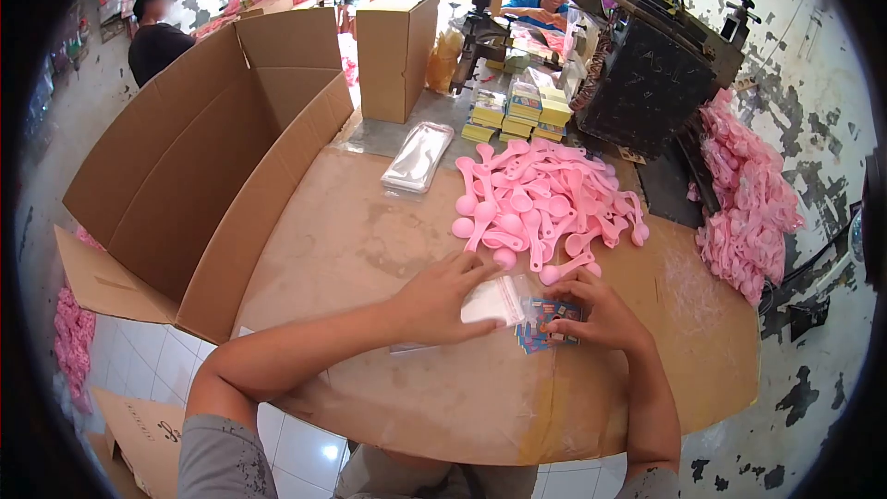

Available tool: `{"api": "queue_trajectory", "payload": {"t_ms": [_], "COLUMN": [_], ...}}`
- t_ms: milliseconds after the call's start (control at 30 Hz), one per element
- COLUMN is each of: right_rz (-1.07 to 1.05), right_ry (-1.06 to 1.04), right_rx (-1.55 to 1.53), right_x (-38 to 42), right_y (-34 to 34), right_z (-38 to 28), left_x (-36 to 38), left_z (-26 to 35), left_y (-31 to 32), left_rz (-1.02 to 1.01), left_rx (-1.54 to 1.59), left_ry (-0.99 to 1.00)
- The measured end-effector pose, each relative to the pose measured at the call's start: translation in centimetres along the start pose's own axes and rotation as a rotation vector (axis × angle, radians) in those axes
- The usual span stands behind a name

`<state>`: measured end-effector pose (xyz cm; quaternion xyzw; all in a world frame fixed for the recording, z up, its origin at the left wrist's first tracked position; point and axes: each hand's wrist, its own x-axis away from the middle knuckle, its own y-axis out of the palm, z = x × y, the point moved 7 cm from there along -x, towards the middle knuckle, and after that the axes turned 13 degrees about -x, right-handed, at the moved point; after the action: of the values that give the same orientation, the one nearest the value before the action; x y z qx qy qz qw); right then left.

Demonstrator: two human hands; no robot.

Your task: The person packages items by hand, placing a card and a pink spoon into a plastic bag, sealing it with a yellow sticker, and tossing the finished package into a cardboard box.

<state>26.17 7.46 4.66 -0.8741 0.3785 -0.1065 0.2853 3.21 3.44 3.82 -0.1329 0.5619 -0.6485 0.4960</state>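
My left hand (442, 298) curls around a stack of clear plastic bags (492, 303), thumb along the near side and fingers at the far side. Several small printed cards (536, 336) in blue and orange lie fanned just right of the bags. Over these cards my right hand (596, 310) is bent, its thumb on them and its fingertips near the bags' edge. Beyond both hands spreads a heap of pink plastic scoops (545, 199). Part of the cards is hidden under my right hand.
A large open cardboard box (268, 194) stands at the left. Further back are a flat pack of clear bags (419, 159), stacks of cards (522, 109), an upright carton (393, 60) and a black machine (647, 74). Bagged pink scoops (747, 203) hang at right. Other people sit behind.
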Motion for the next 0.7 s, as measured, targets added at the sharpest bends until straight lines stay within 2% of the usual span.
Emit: {"api": "queue_trajectory", "payload": {"t_ms": [200,367,467,567,667,700], "right_rz": [-0.019,0.005,0.084,0.101,0.333,0.356], "right_ry": [0.027,0.056,0.052,0.003,0.024,-0.006], "right_rx": [-0.027,-0.314,-0.29,-0.073,-0.567,-0.57], "right_x": [0.2,0.1,0.2,0.2,0.4,0.2], "right_y": [-0.1,0.5,-0.2,-1.2,-1.3,-1.2], "right_z": [0.4,2.0,2.1,0.1,0.1,0.9], "left_x": [-0.3,-0.2,-0.4,-0.2,-0.4,-0.3], "left_z": [-2.3,-3.2,-3.5,-3.7,-3.4,-3.5], "left_y": [1.5,1.4,1.1,1.3,1.1,1.1], "left_rz": [-0.095,-0.068,-0.033,-0.032,-0.062,-0.103], "left_rx": [0.153,0.249,0.301,0.346,0.399,0.442], "left_ry": [-0.162,-0.202,-0.209,-0.229,-0.278,-0.323]}}
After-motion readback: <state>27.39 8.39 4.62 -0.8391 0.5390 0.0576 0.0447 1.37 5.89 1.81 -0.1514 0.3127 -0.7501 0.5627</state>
